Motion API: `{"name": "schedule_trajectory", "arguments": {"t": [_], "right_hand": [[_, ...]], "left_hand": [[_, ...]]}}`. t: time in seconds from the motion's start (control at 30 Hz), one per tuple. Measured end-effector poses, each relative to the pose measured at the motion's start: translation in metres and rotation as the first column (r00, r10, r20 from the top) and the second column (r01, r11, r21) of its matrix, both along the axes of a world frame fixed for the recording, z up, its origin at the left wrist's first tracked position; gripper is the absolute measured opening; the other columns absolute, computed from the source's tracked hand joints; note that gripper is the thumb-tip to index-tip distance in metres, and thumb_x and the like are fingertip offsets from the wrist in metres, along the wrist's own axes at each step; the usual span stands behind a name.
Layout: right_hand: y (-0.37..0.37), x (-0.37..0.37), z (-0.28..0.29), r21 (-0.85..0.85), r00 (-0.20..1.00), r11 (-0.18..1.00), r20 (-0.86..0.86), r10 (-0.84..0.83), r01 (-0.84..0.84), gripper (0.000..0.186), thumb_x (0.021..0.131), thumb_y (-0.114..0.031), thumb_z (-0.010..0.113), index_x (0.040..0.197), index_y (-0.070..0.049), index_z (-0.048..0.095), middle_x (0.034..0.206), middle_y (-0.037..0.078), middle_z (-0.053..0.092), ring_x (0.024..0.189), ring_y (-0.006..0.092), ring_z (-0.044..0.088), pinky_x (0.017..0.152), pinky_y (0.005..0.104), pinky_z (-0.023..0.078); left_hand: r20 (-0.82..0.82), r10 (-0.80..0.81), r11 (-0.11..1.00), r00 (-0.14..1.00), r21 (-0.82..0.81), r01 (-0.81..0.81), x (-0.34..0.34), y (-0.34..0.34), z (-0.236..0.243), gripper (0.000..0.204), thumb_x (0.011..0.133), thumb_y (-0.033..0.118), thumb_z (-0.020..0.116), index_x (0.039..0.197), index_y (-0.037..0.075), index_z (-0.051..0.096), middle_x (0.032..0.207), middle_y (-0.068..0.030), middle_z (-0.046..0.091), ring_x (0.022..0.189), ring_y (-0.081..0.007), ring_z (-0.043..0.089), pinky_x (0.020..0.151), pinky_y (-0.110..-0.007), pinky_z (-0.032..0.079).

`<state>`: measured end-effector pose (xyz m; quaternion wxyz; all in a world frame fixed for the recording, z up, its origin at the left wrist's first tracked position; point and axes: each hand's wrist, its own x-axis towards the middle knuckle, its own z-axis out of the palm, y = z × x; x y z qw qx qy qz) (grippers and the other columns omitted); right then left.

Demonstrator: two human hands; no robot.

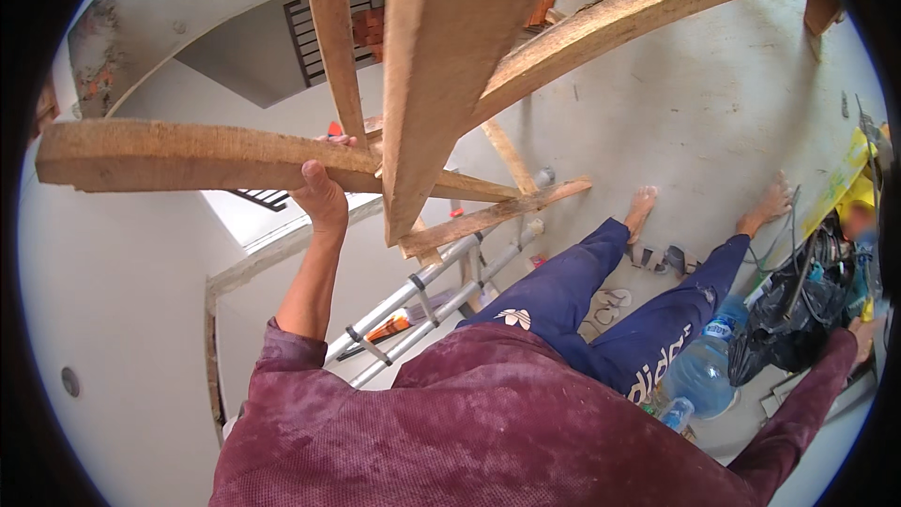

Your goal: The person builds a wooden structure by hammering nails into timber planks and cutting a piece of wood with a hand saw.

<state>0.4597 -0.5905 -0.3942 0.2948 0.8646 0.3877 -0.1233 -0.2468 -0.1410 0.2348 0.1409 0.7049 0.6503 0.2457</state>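
My left hand point(324, 195) grips a thick wooden beam point(188, 158) from below. Its thumb presses the near face and fingertips show over the top edge. The beam reaches left from a wooden frame, where a wide upright plank point(441, 66) stands close in front of me. At the far right, my right hand point(862, 333) is stretched out low beside a pile of black plastic bags point(798, 314). Its fingers close around something with a yellow part, too near the picture's rim to name.
An aluminium ladder point(413, 305) leans by my left side. Another long beam point(638, 14) runs to the upper right. A big blue water bottle point(699, 376) stands by my leg, with sandals point(610, 305) and cables on the floor. An opening with a railing point(305, 42) lies beyond.
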Motion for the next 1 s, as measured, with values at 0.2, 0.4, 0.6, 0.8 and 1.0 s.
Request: {"name": "schedule_trajectory", "arguments": {"t": [0.2,0.4,0.6,0.8,1.0], "right_hand": [[0.034,-0.146,0.161,0.204,0.396,0.409,-0.791,-0.467,0.890,0.060,0.086,-0.038,0.069,0.133,-0.011,0.043,0.079,0.011,0.062,0.051,0.0200,0.058,0.050,0.0327,0.050],[0.056,-0.305,0.457,0.529,0.530,-0.224,-0.846,-0.059,0.819,0.033,0.093,-0.013,0.061,0.119,-0.005,0.043,0.091,0.011,0.056,0.056,0.0116,0.050,0.057,0.0306,0.052],[0.120,-0.432,0.676,0.277,0.502,-0.473,-0.734,0.457,0.836,0.023,0.096,-0.024,0.059,0.109,-0.008,0.048,0.079,0.005,0.050,0.056,0.0100,0.040,0.071,0.0283,0.045],[0.130,-0.483,0.722,0.806,0.417,0.265,-0.519,0.746,0.530,0.058,0.088,-0.048,0.055,0.107,0.007,0.057,0.081,0.005,0.054,0.066,0.0113,0.048,0.058,0.0251,0.037],[0.167,-0.558,0.744,0.779,0.269,0.539,-0.621,0.737,0.321,0.049,0.089,-0.044,0.055,0.100,0.003,0.060,0.068,0.013,0.053,0.058,0.0272,0.055,0.057,0.0337,0.042]], "left_hand": [[0.100,-0.106,0.994,0.989,0.008,0.106,-0.018,-0.008,0.013,0.062,0.092,0.049,0.058,0.116,-0.006,0.047,0.102,-0.0172,0.066,0.094,-0.0262,0.064,0.084,-0.039,0.053],[0.186,-0.248,0.968,0.951,-0.001,0.252,-0.060,-0.004,-0.002,0.080,0.094,0.067,0.026,0.135,-0.001,0.041,0.121,-0.0155,0.058,0.116,-0.0299,0.054,0.103,-0.043,0.036],[0.107,-0.125,0.960,0.986,-0.237,0.147,-0.142,-0.057,-0.025,0.067,0.099,0.057,0.028,0.114,0.000,0.061,0.116,-0.0236,0.060,0.115,-0.0383,0.053,0.099,-0.042,0.038],[0.116,-0.053,0.949,0.992,-0.302,0.086,-0.140,-0.077,-0.045,0.053,0.099,0.046,0.032,0.109,0.005,0.064,0.111,-0.0225,0.063,0.108,-0.0448,0.055,0.092,-0.050,0.042],[0.079,0.052,0.934,0.996,-0.356,-0.020,-0.141,-0.072,-0.053,0.054,0.097,0.045,0.029,0.105,0.004,0.065,0.109,-0.0254,0.063,0.105,-0.0465,0.056,0.091,-0.053,0.042]]}}
